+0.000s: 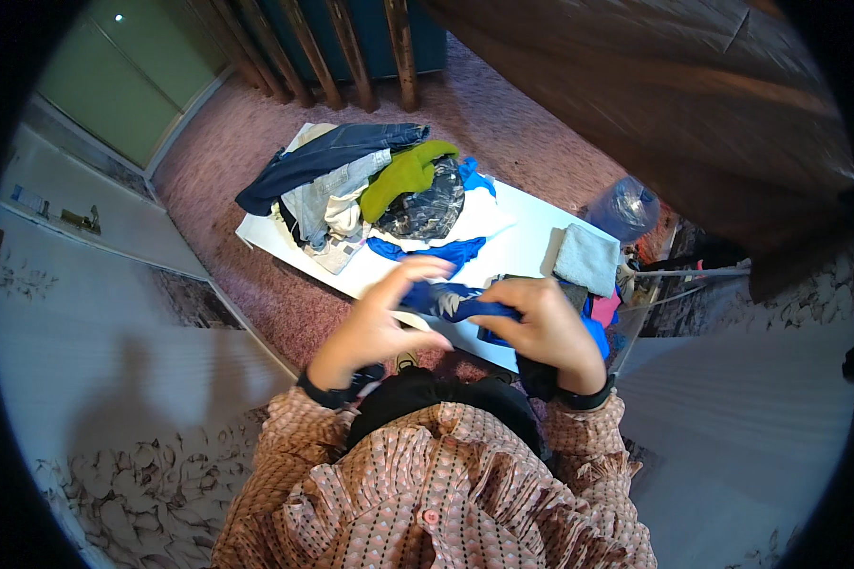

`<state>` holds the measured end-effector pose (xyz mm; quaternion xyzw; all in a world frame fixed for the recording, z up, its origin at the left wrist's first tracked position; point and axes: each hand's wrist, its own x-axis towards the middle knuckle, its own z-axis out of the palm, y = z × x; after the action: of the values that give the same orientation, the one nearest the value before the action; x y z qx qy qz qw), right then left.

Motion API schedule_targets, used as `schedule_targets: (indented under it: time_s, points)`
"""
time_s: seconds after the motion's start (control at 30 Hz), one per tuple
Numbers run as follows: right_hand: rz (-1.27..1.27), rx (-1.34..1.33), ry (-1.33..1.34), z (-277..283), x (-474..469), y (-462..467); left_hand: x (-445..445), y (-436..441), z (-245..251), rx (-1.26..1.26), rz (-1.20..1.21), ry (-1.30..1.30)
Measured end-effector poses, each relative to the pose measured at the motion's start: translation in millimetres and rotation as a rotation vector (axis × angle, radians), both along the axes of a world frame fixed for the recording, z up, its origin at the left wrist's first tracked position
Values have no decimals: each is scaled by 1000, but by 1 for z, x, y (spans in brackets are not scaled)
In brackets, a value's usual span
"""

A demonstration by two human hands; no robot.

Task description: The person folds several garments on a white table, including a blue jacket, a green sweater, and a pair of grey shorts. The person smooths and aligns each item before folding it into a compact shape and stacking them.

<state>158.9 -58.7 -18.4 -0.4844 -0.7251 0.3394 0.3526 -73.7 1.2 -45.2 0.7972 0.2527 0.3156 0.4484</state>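
In my right hand [548, 323] I grip one end of a dark blue cloth item with a pale pattern [452, 301], held above the white table [530, 242]. My left hand [391, 313] is at the cloth's other end, thumb and fingers apart; whether it touches the cloth cannot be told. Beyond my hands lies a heap of clothes: dark blue jeans [327, 160], light denim [334, 185], a green garment [406, 178], a dark patterned garment [427, 206] and a bright blue and white one. A folded light grey-blue towel [587, 259] lies at the table's right end.
Blue, pink [605, 309] and dark clothes lie at the right end beside my right hand. A clear bluish plastic container [623, 210] stands past that end. Pink carpet [256, 284] surrounds the table. A brown cloth or sheet [683, 107] hangs at the upper right.
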Motion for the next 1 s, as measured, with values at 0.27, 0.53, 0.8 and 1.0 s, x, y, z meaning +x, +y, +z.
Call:
schedule_targets:
  time_s: [0.27, 0.53, 0.8, 1.0]
  points:
    - [38, -153, -5, -8, 8, -7, 31, -18, -5, -107, 24, 80]
    - [-105, -56, 274, -2, 36, -22, 8, -11, 7, -225, -45, -39]
    - [69, 202, -48, 24, 4, -11, 33, -19, 19, -95, -148, 194]
    - [-240, 339, 122, 16, 7, -6, 17, -18, 26, -760, -44, -143]
